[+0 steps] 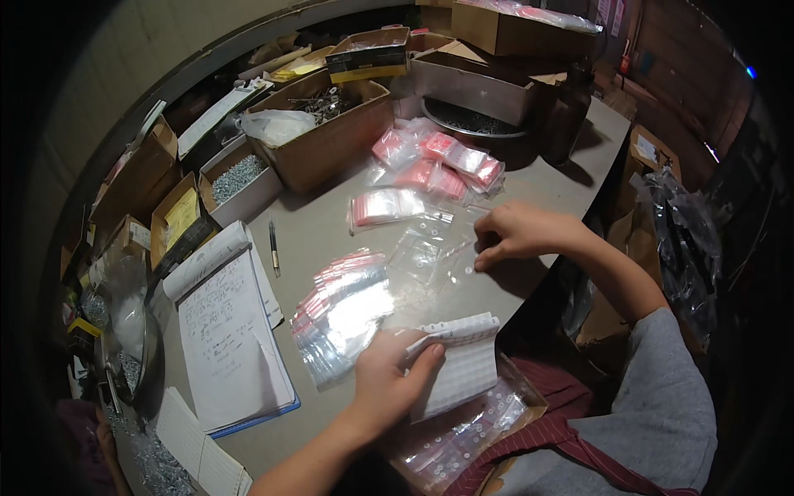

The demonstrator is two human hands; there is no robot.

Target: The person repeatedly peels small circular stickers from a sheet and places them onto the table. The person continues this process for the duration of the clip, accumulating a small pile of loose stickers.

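Observation:
My left hand (pixel 390 376) is closed on a folded sheet of small round white stickers (pixel 460 364), thumb on top, at the table's near edge. Farther right, my right hand (pixel 525 236) has its fingers curled and pinched low over small clear zip bags (pixel 418 255) with round white stickers on them. Whatever lies between its fingertips is too small to make out. Left of these bags, a fanned row of clear zip bags with red edges (pixel 343 306) lies on the table. Under the sheet, an open box (pixel 536 407) holds stickered bags.
Bundles of red-edged bags (pixel 447 161) lie behind. A notebook on a blue clipboard (pixel 227 339) and a pen (pixel 274 248) are at left. Around stand a box of screws (pixel 238 178), a large hardware carton (pixel 331 145), a dark bottle (pixel 569 116) and a round tray (pixel 475 124).

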